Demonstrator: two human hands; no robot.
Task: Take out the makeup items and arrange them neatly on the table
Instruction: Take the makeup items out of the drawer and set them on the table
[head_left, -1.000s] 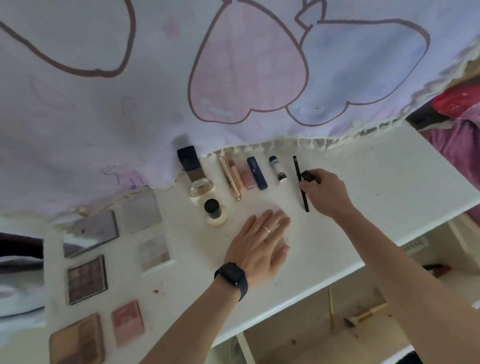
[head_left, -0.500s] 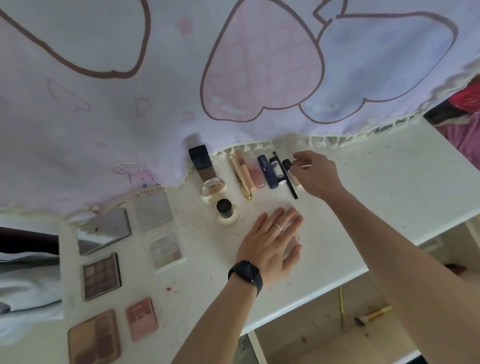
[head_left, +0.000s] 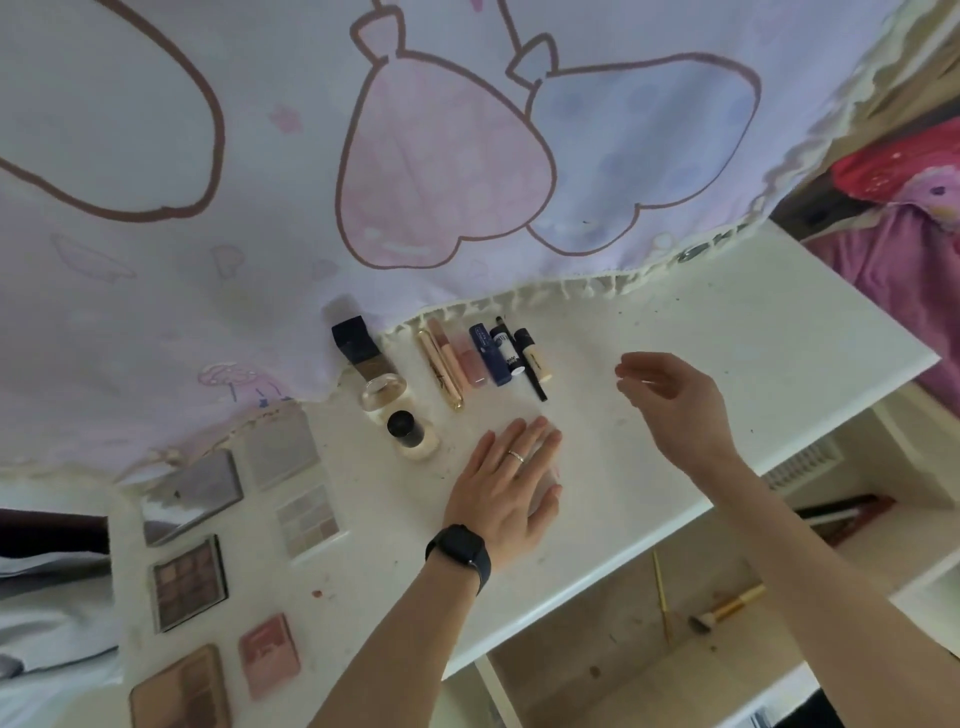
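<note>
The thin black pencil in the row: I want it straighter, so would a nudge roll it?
The black pencil looks slim and round, so a sideways nudge would probably roll it on the smooth table. It seems stiff and light, likely easy to pinch. The beige tube close beside it may block rolling that way.

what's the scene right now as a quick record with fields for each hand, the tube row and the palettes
left hand: flat, fingers straight, on the white table
right hand: hovers empty, fingers loosely curled, right of the row
tube row: slim gold tube, pink tube, navy tube, thin black pencil, cream black-capped tube, lying side by side
bottle: round glass bottle with black cap, left of the left hand
palettes: brown eyeshadow palette and pink square compact, table's left side
</note>
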